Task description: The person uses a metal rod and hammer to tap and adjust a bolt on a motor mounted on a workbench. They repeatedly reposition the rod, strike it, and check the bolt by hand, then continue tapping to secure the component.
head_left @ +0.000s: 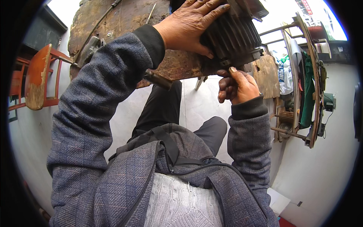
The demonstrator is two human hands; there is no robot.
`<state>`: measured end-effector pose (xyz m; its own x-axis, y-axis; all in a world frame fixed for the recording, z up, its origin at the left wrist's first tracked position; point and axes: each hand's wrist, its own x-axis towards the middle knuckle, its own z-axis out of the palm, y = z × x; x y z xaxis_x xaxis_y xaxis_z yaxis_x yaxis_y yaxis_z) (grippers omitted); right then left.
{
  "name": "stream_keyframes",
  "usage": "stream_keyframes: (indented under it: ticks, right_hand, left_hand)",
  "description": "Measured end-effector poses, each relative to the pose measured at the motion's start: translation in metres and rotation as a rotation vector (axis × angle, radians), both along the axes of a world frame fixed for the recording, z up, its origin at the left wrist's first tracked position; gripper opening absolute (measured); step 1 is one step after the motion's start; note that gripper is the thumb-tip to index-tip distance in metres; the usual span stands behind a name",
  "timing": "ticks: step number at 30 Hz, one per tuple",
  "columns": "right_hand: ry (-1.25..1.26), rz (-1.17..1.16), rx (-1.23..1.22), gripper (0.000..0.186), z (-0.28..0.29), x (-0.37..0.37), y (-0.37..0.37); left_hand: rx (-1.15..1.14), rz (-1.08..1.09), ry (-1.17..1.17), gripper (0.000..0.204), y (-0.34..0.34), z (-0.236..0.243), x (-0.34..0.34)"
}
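Observation:
A dark, greasy electric motor housing with cooling fins (pixel 236 36) rests on the worn wooden bench. My left hand (pixel 189 26) lies across its left side, fingers stretched out and the thumb lower down near its front edge. My right hand (pixel 239 86) is at the near end of the housing, palm turned up. Its thumb and forefinger pinch at a small bolt-like part under the edge, too small and dark to make out. The other fingers curl in and are blackened with grease.
A metal tube-like handle (pixel 159 80) juts over the front edge of the wooden bench (pixel 181 66). A cable (pixel 92 32) and a thin rod (pixel 151 13) lie at the back left. A wooden chair (pixel 38 77) stands left; a cluttered rack (pixel 308 83) stands right.

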<state>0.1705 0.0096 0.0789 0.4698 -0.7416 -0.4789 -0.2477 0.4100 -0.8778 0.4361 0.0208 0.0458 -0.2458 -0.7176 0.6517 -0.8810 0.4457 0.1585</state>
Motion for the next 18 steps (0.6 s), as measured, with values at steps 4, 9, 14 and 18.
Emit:
stream_keyframes:
  ticks: [4, 9, 14, 18]
  right_hand:
    - [-0.144, -0.025, 0.264, 0.04, -0.002, -0.002, -0.004]
    - [-0.351, -0.001, 0.522, 0.04, -0.008, -0.007, -0.014]
    - [-0.154, -0.035, 0.328, 0.043, -0.007, -0.001, -0.008]
    - [-0.043, 0.049, 0.146, 0.041, -0.004, 0.002, -0.005]
  left_hand:
    - [-0.007, -0.004, 0.015, 0.128, -0.002, -0.003, 0.0]
    - [-0.003, 0.008, 0.016, 0.127, -0.003, -0.003, -0.002]
    - [-0.003, 0.007, -0.008, 0.126, -0.001, 0.002, -0.003]
    - [0.029, -0.013, 0.03, 0.126, 0.002, 0.004, -0.003]
